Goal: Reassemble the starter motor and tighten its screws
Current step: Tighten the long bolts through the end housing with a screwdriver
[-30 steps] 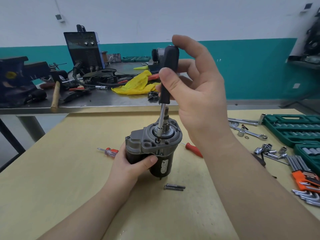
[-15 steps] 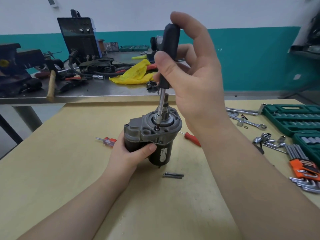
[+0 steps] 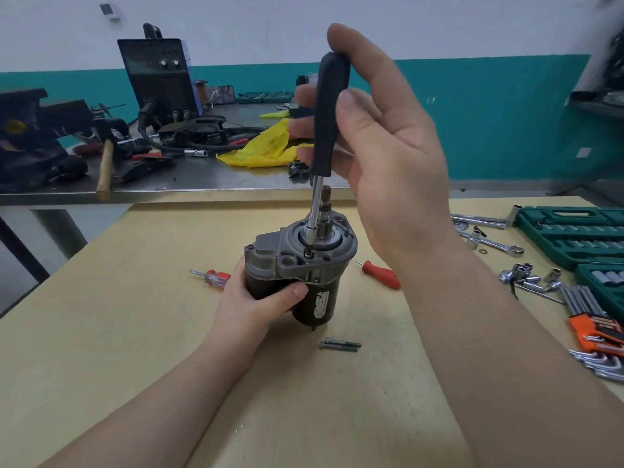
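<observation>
Tightening a housing screw (image 3: 308,254) on the starter motor (image 3: 297,275), upright on the wooden table (image 3: 118,332), left hand (image 3: 256,298) gripping its body, right hand (image 3: 381,143) pinching the screwdriver (image 3: 329,113); next, probably more twisting, bit seated.

- The motor (image 3: 300,265) stands upright on the table (image 3: 101,332), its grey housing on top.
- The left hand (image 3: 256,298) grips the motor's black body from the left, thumb across the front.
- The right hand (image 3: 381,140) pinches the driver (image 3: 329,116) by its black handle above the motor; the shaft runs down to a screw (image 3: 308,255) in the housing.
- Two bolts (image 3: 341,345) lie side by side on the table just in front of the motor.
- A red screwdriver (image 3: 380,274) lies to the motor's right, a smaller one (image 3: 212,276) to its left.
- Sockets (image 3: 526,275) and a green case (image 3: 574,234) sit further right of the motor.
</observation>
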